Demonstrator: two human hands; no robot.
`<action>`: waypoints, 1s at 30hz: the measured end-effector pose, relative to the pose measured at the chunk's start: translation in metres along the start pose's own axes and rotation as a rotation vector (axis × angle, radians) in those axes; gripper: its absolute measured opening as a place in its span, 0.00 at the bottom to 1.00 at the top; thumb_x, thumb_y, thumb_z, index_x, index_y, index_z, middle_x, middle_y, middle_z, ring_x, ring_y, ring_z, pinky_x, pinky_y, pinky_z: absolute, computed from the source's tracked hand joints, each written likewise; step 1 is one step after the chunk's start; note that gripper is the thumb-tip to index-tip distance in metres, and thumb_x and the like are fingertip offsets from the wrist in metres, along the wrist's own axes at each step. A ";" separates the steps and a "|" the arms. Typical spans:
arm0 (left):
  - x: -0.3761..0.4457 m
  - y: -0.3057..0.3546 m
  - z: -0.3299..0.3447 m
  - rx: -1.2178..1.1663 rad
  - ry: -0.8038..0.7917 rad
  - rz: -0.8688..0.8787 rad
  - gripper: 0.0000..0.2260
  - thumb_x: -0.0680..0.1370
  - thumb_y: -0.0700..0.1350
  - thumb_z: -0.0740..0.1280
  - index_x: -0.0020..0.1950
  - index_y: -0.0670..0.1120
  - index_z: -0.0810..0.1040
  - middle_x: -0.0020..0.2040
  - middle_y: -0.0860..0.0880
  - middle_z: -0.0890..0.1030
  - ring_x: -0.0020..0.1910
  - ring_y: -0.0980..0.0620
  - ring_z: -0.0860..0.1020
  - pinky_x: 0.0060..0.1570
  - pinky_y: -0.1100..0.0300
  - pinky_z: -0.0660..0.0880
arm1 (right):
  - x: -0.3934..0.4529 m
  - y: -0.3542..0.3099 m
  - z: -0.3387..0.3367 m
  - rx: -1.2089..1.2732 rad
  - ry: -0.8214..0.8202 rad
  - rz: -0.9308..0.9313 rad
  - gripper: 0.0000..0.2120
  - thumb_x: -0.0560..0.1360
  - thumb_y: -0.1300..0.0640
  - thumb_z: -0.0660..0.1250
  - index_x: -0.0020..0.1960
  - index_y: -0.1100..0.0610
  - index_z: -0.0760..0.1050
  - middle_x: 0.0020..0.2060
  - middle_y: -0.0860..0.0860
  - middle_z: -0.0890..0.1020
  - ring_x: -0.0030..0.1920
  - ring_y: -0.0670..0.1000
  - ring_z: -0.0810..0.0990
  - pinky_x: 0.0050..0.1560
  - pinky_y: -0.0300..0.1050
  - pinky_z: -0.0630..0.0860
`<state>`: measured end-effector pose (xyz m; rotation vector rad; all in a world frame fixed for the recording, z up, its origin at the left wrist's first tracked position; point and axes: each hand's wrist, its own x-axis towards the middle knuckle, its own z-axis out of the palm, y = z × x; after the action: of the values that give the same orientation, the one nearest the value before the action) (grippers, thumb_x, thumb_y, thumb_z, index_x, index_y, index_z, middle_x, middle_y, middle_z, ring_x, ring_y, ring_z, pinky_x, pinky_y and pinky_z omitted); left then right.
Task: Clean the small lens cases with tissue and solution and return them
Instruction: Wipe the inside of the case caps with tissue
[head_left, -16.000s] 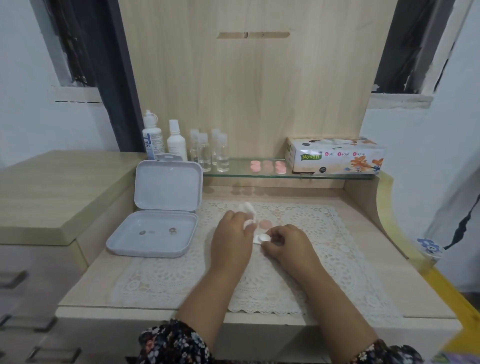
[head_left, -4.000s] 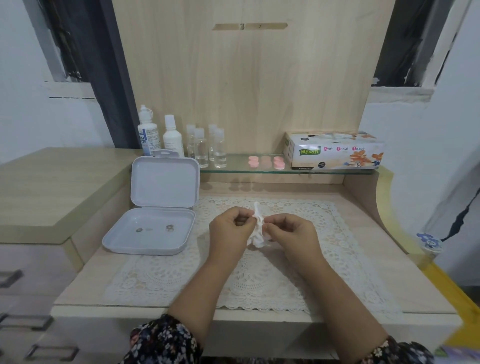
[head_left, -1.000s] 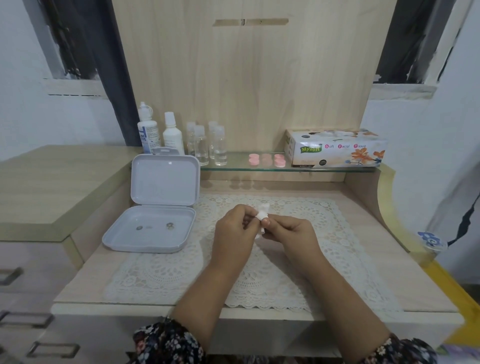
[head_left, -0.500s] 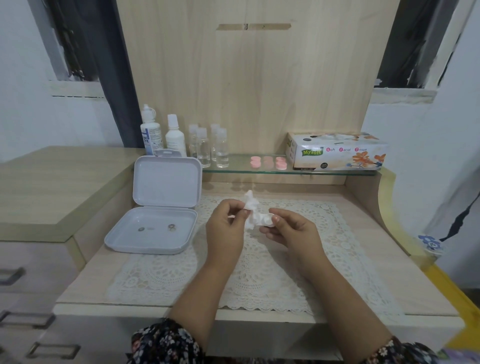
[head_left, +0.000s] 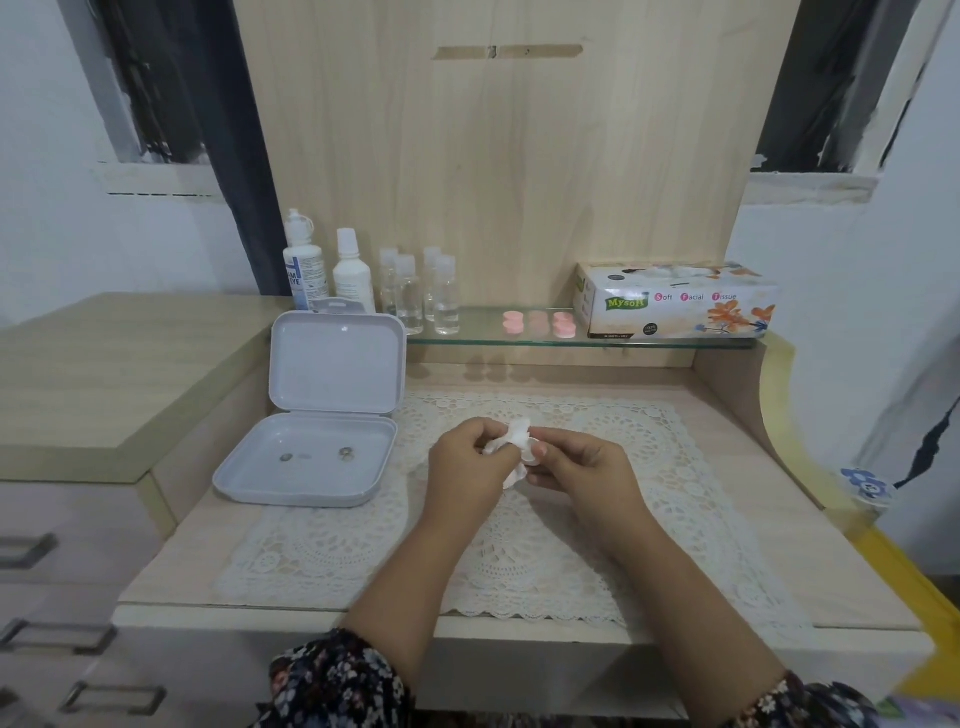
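My left hand (head_left: 470, 470) and my right hand (head_left: 584, 470) meet above the lace mat (head_left: 519, 551), both pinching a crumpled white tissue (head_left: 514, 441). Whatever small lens case is inside the tissue is hidden by my fingers. Several pink lens cases (head_left: 540, 323) lie on the glass shelf (head_left: 483, 332) at the back. Two white solution bottles (head_left: 327, 273) stand at the shelf's left end, with several small clear bottles (head_left: 421, 291) beside them.
An open white plastic box (head_left: 317, 415) sits left of the mat, its lid upright, two small metal bits in its base. A tissue box (head_left: 675, 301) stands on the shelf's right end. A wooden cabinet top (head_left: 104, 374) rises on the left.
My hands have closed together again over the tissue and dropped slightly toward the mat. The tissue is more bunched between my fingers than half a second ago.
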<state>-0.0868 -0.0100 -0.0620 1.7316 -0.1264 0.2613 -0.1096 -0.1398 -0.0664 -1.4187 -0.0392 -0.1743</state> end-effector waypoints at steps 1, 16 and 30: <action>0.001 0.000 -0.001 -0.028 0.001 -0.026 0.08 0.70 0.37 0.71 0.38 0.50 0.80 0.36 0.50 0.81 0.37 0.49 0.80 0.36 0.52 0.77 | -0.001 -0.001 0.001 0.000 -0.004 -0.001 0.10 0.77 0.66 0.66 0.56 0.61 0.81 0.44 0.55 0.86 0.43 0.51 0.85 0.43 0.37 0.80; 0.009 0.000 -0.006 -0.119 0.139 0.053 0.11 0.75 0.40 0.70 0.46 0.58 0.80 0.47 0.50 0.80 0.42 0.55 0.78 0.42 0.61 0.76 | 0.001 -0.006 0.000 0.112 0.147 0.009 0.08 0.78 0.67 0.64 0.54 0.61 0.80 0.42 0.60 0.85 0.40 0.53 0.86 0.41 0.37 0.81; 0.010 -0.004 -0.012 -0.377 -0.136 -0.292 0.06 0.74 0.38 0.71 0.48 0.36 0.82 0.39 0.39 0.83 0.30 0.47 0.78 0.30 0.58 0.71 | -0.001 -0.008 -0.003 0.077 0.055 0.017 0.08 0.77 0.69 0.64 0.51 0.60 0.80 0.39 0.58 0.86 0.38 0.52 0.85 0.42 0.38 0.82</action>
<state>-0.0778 0.0033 -0.0613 1.3695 -0.0184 -0.0926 -0.1121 -0.1435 -0.0590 -1.3362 0.0114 -0.1963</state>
